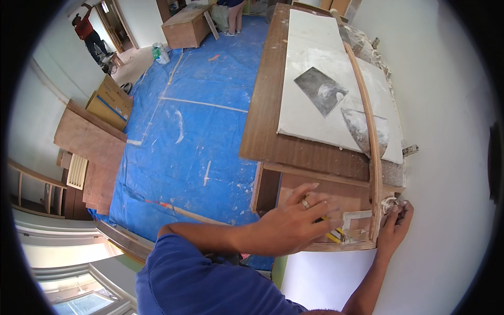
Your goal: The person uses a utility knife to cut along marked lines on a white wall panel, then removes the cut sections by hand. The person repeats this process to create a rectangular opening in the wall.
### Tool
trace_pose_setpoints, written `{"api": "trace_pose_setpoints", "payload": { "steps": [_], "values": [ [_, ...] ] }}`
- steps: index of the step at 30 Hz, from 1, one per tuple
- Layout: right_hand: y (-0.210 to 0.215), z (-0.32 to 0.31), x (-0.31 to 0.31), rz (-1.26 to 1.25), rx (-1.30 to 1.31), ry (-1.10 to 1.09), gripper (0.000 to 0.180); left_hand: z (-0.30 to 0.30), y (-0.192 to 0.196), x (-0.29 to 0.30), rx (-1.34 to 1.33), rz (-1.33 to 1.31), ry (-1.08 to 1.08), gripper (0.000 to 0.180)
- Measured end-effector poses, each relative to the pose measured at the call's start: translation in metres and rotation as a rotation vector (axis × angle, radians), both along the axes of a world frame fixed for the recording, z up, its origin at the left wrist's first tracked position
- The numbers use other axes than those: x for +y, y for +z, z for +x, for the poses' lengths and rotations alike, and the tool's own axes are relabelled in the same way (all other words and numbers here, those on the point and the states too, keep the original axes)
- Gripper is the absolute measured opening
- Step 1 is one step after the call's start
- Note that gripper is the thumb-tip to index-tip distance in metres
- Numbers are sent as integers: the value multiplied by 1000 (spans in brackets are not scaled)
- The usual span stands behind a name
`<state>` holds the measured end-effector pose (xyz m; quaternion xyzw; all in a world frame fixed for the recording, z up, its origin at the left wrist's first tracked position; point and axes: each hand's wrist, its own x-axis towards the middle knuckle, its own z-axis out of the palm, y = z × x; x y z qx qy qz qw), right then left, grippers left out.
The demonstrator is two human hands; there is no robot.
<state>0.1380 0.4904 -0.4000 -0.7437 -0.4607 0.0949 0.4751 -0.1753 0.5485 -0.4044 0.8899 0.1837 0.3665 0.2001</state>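
My left hand (294, 220), with a ring on one finger, reaches over the cabinet's open end. Its fingers curl over a slim yellow-and-black tool (334, 235), mostly hidden beneath them, so its exact kind does not show. Against the white wall, my right hand (392, 230) is closed, fingertips pinched beside a whitish crumpled lump (387, 203) at the near end of a long wooden strip (366, 105). What lies between those fingertips is hidden. A small whitish frame-like piece (357, 223) sits between both hands.
On the brown cabinet (261, 123) lie a white board (310, 47), a grey plate (321, 90) and a powder-smeared bag (367, 128). Blue sheeting (194, 121) covers the floor. At left are a cardboard box (109, 102) and wood panels (89, 136). A person (90, 34) works far left.
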Motion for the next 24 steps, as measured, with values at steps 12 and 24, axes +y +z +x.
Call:
{"api": "trace_pose_setpoints", "payload": {
  "steps": [12,24],
  "values": [
    [-16,8,2,91,-215,8,44,-2,2,-4,-139,-8,81,46],
    [-23,34,-3,35,-197,-27,60,12,-6,-18,-37,96,143,40]
  ]
}}
